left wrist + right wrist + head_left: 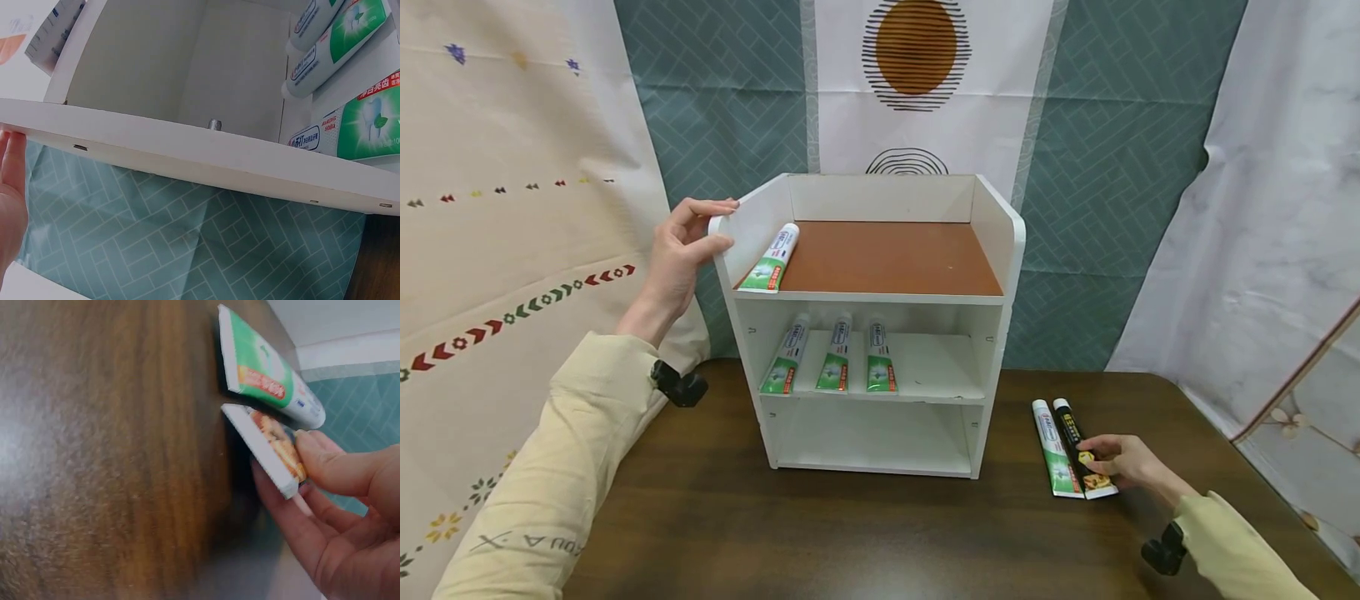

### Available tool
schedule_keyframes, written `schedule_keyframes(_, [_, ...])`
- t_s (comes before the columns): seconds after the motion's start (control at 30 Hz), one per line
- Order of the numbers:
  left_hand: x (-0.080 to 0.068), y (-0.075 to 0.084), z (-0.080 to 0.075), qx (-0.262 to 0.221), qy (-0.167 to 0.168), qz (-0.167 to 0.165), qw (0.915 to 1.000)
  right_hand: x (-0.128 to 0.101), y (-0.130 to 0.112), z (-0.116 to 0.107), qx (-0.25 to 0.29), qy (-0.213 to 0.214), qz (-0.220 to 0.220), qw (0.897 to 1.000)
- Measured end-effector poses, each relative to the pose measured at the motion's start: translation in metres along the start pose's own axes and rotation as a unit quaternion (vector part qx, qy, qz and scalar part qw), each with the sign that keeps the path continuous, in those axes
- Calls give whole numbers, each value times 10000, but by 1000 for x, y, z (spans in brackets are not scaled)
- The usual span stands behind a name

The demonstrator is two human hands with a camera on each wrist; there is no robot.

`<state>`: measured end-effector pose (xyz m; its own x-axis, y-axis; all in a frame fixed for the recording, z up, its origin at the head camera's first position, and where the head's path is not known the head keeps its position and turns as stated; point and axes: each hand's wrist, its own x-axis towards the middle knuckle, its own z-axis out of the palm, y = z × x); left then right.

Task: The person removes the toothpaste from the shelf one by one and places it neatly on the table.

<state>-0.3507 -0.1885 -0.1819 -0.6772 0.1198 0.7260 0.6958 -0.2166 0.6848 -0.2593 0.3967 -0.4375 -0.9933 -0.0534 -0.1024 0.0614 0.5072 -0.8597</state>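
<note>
At the frame's lower right, the right hand (1126,462) pinched the black tube (1071,427). At upper left, the left hand (673,258) gripped the white shelf unit (880,197) by its edge.

L wrist view, lower R: green-white tube (365,128) reads BAKING SODA in small red caps; blue-outlined label (305,139) next to it has Chinese chars., incl. 苏打; red band (379,85) above has white Chinese chars., appar. 净白亮齿. Upper R, same view: 2 more tubes (340,47) w/ blue-outlined Chinese lettering, only partly legible. Head view, R side: black tube (1072,431) w/ yellow chars., too small to read. Lower L: upside-down dark lettering on sleeve (550,467), an A legible, rest unclear. R wrist view, top: red-orange panel (262,382) on another tube (265,356), chars. too blurred.
</note>
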Motion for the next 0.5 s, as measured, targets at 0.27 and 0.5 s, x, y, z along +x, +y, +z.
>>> schedule_keyframes(0.27, [0,1,-1,-17,49,-16,10000,3,2,3,-828,147,-937,9920])
schedule_keyframes(0.5, [0,0,1,-61,39,-51,10000,3,10,2,-1027,234,-1241,9867])
